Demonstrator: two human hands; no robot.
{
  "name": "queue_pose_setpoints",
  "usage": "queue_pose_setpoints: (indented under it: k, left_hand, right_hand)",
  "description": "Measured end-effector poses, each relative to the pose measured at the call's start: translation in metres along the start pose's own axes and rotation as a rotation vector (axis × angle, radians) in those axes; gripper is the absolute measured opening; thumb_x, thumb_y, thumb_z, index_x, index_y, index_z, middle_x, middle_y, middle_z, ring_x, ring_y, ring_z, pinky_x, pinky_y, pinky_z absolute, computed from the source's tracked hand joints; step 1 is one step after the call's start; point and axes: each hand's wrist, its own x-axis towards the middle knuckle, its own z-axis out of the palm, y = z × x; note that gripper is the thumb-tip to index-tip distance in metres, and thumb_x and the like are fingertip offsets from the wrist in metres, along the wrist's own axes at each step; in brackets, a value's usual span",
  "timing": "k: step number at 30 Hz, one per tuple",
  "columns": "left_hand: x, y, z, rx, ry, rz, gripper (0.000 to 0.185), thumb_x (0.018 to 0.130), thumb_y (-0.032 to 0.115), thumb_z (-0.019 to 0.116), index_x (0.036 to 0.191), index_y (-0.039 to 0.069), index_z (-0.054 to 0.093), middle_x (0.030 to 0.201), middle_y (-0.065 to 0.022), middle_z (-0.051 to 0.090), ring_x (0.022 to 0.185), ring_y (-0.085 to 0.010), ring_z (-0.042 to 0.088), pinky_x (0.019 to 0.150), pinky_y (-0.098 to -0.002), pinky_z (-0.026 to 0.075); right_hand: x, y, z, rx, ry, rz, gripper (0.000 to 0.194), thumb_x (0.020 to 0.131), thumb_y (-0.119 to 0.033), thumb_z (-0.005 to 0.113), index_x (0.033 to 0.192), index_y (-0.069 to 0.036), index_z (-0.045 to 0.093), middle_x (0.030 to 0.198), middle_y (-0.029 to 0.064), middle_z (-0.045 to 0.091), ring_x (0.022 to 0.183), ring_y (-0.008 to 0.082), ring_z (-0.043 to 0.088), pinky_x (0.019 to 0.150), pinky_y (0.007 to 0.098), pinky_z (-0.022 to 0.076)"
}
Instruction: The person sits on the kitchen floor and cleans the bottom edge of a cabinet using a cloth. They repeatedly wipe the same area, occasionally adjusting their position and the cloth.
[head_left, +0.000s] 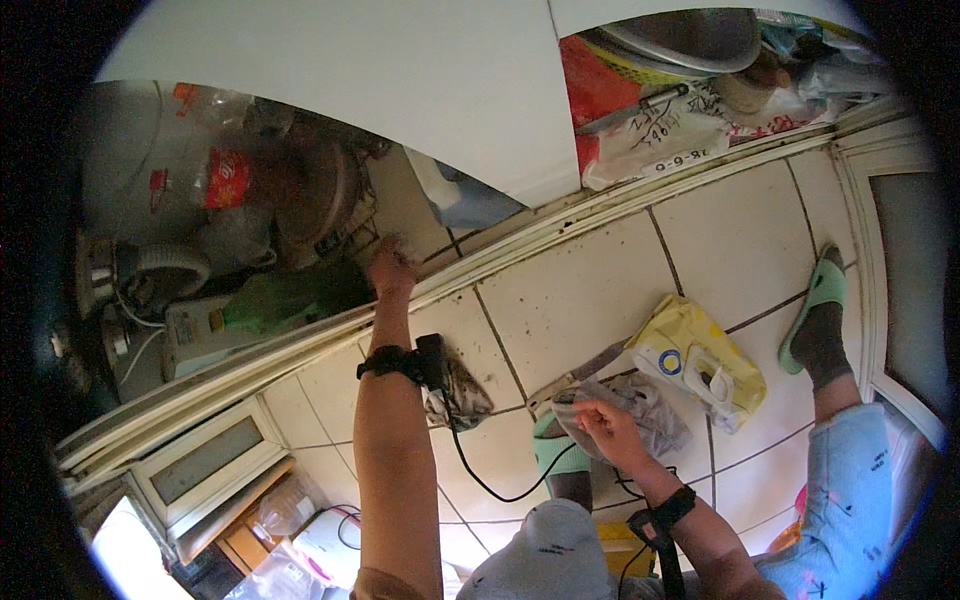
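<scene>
My left hand (391, 266) reaches over the raised white sill into the dark cabinet opening, beside a wire rack (364, 217); it is blurred, and what its fingers touch cannot be made out. My right hand (609, 429) is over the floor, at a crumpled greyish plastic bag (649, 412); whether it grips the bag is unclear. A yellow pack of wipes (727, 375) with a white lid lies on the tiles to the right of the bag. A dark, dirty cloth or bag (461, 390) lies on the tiles beside my left forearm.
Plastic bottles (225, 176), a green bag (277, 300) and a white cable (139, 319) lie in the left opening. The right one holds a metal basin (682, 37) and bags (660, 142). White panels (360, 75) hang above. My slippered feet (814, 315) rest on the tiles.
</scene>
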Motion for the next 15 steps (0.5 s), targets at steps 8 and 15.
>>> queue_pose_setpoints:
  k: [8, 15]
  left_hand:
    - [-0.035, 0.087, -0.025, -0.177, -0.121, 0.374, 0.016, 0.084, 0.019, 0.07, 0.099, 0.015, 0.071, 0.096, -0.0104, 0.068, 0.087, -0.0279, 0.064, 0.079, -0.0409, 0.053]
    - [-0.025, 0.108, -0.057, 0.004, -0.517, 0.317, 0.016, 0.093, 0.011, 0.059, 0.104, 0.007, 0.069, 0.105, -0.0124, 0.067, 0.092, -0.0281, 0.066, 0.083, -0.042, 0.054]
  right_hand:
    - [-0.001, -0.005, 0.003, 0.022, -0.01, -0.018, 0.021, 0.097, -0.011, 0.054, 0.115, -0.005, 0.061, 0.098, 0.0118, 0.07, 0.093, 0.0174, 0.069, 0.078, 0.0303, 0.0534]
    - [0.002, -0.003, 0.001, 0.05, -0.012, -0.047, 0.022, 0.097, -0.013, 0.054, 0.117, -0.005, 0.06, 0.099, 0.0122, 0.07, 0.09, 0.0181, 0.069, 0.078, 0.0309, 0.0537]
